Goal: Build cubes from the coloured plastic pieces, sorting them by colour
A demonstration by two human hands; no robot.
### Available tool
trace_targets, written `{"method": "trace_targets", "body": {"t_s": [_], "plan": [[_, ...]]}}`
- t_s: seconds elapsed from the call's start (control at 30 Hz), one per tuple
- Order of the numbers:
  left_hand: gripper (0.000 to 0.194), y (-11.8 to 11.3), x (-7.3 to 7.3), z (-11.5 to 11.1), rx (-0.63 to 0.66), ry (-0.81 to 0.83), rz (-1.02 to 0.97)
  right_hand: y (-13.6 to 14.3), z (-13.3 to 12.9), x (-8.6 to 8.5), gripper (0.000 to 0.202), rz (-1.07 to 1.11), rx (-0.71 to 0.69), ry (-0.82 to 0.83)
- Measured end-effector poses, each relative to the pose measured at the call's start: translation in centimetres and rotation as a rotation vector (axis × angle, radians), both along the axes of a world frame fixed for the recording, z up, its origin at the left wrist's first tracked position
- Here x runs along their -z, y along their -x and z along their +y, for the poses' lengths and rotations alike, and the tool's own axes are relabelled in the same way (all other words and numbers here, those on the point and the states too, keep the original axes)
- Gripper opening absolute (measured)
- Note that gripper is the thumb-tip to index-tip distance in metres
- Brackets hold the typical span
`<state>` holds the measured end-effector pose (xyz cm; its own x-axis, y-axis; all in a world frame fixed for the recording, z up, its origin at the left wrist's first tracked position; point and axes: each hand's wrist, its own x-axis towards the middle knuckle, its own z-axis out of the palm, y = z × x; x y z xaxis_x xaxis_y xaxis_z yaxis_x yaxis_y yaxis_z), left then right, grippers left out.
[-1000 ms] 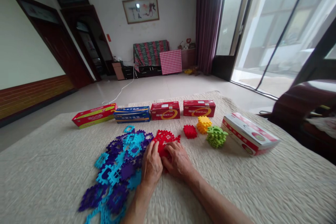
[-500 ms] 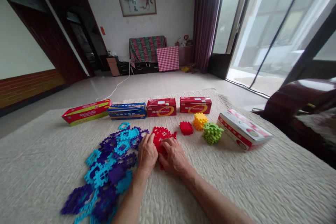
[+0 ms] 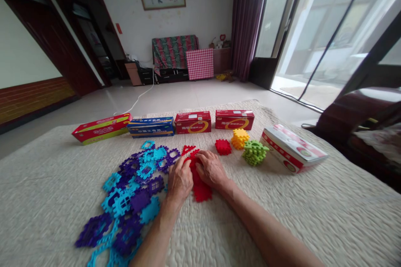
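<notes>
Red plastic interlocking tiles with notched edges lie in front of me, partly under both hands. My left hand is closed, its fingertips pinching a red tile from the left side. From the right, my right hand has its fingers bent over the same red tiles, closed on them. My fingers hide much of the middle pieces. Left of my hands spreads a loose heap of purple and light-blue tiles. To the right sit a small red stack, a yellow stack and a green stack.
Along the far side of the quilted cover stand a red-and-green box, a blue box and two red boxes. A white-and-red box lies at the right. A dark armrest is beyond it.
My right hand has moved slightly up and away from me, uncovering red tiles beneath it. My left hand has shifted a little right. The camera view has tilted slightly.
</notes>
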<state>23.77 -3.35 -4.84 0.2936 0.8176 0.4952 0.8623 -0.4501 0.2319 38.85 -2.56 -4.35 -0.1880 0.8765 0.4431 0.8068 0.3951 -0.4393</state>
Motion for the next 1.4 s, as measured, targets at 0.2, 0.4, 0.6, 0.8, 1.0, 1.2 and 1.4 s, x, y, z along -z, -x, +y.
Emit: {"method": "trace_targets", "body": {"t_s": [0.2,0.4,0.6,0.8,1.0,1.2,1.4], "plan": [[0.035,-0.2,0.7,-0.2,0.167,0.015,-0.102,-1.4,-2.2,-0.6,0.009,-0.014,0.069,0.026],[0.037,0.3,0.6,0.1,0.217,0.027,-0.243,-3.4,-3.9,-0.3,0.007,-0.037,0.074,-0.007],[0.044,0.7,0.5,0.2,0.183,0.037,-0.234,-3.7,-3.8,0.1,0.020,0.042,0.027,-0.028],[0.051,0.8,0.7,0.4,0.215,0.081,-0.199,-3.8,-3.5,0.1,0.024,0.018,-0.014,0.039],[0.045,0.8,1.0,0.6,0.208,0.067,-0.200,-3.6,-3.7,-0.1,0.011,0.078,-0.009,0.015],[0.040,0.9,1.1,0.7,0.225,0.057,-0.194,-5.0,-3.0,-0.9,0.024,0.321,0.188,-0.139],[0.040,0.9,1.2,0.8,0.211,0.072,-0.211,-7.4,-2.7,-2.3,0.027,0.064,0.210,0.141]]}}
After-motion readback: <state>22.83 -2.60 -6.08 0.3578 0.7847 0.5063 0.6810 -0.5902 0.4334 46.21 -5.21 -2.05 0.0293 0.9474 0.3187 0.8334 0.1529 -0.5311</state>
